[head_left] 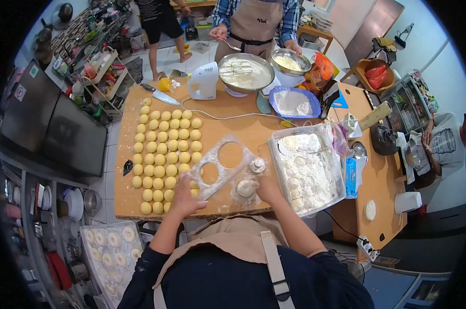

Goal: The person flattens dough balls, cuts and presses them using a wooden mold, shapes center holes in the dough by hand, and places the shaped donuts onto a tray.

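Floured two-holed sheet (222,171), with neighbours

Left of sheet: yellow dough balls (162,148), in rows. At its left edge: left hand (185,198), gripping it. Right of it: floured dough round (245,188), beside right hand (267,190); fingers bent, grip indeterminable. Farther right: flour tray (321,207).

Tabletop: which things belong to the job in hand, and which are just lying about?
In the job, it seems:
holed sheet in the left hand
floured piece beside the right hand
yellow balls
floury tub

Apparently lying about:
knife
blue packet
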A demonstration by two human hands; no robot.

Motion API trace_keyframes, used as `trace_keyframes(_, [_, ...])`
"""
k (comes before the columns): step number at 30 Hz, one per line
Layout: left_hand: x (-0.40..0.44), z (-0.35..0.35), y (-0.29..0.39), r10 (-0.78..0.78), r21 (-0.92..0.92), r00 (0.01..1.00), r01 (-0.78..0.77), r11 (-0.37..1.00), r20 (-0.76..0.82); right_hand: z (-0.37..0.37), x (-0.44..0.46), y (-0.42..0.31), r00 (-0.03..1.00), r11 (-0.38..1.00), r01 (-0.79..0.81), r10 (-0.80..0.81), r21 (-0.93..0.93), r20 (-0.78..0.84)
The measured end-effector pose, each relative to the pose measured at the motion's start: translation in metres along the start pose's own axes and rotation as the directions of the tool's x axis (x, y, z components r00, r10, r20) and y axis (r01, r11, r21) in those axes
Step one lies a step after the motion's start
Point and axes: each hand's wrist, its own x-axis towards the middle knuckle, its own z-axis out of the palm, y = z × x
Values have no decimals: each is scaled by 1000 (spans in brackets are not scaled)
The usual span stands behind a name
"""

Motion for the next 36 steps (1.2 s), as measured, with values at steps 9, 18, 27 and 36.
trace_keyframes(9, [-55,-45,-9,-205,14,978,206,978,-45,46,28,1,974,944,162,-106,-288,201])
trace_keyframes(18, [-56,-15,3,-69,196,997,60,979,37,-19,1,8,993,999,48,-47,-3,112])
trace_keyframes(27, [-5,57,44,83,276,917,-203,939,390,-100,3,61,1000,816,-8,7,578,4])
trace_keyframes(36, [26,75,121,144,244,980,-174,954,135,-84,19,46,975,585,-68,-133,808,178])
